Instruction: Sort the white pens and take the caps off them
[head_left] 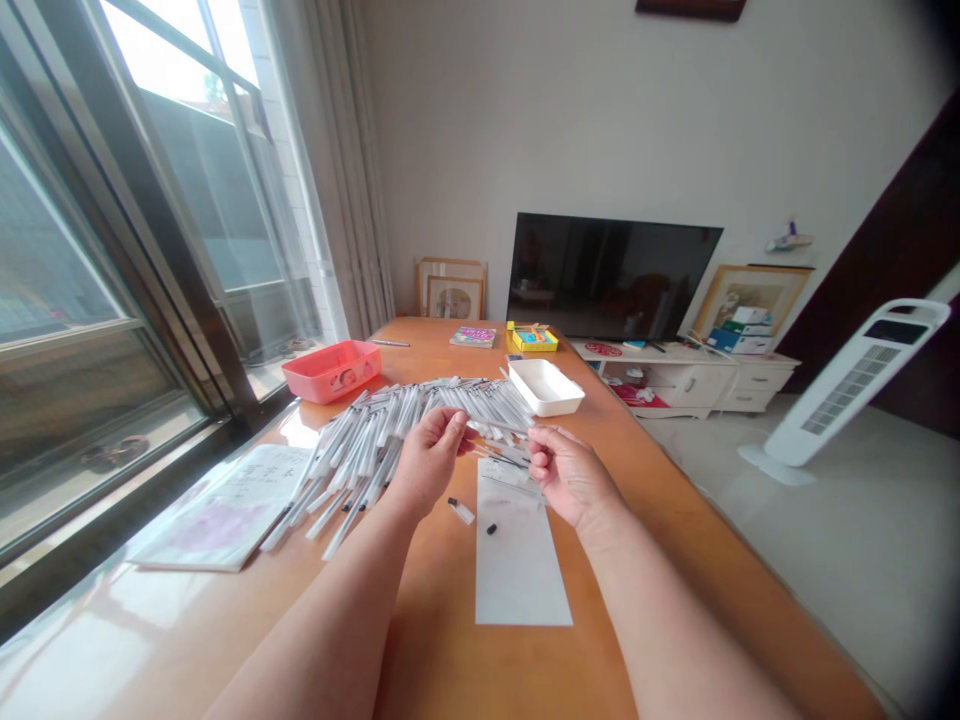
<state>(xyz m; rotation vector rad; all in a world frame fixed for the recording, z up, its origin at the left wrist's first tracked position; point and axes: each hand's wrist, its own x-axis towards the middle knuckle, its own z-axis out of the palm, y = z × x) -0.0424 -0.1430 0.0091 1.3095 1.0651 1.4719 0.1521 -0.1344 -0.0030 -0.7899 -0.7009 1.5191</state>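
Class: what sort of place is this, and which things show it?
Probably a home living room: a large black flat-screen television on a low white cabinet, gold-framed pictures leaning against the wall, and a white tower fan.

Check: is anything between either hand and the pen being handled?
Nothing visible does. The left hand and the right hand each already pinch one end of the pen, held over the table. The pile of pens lies behind and below it, and the white sheet lies nearer the person.
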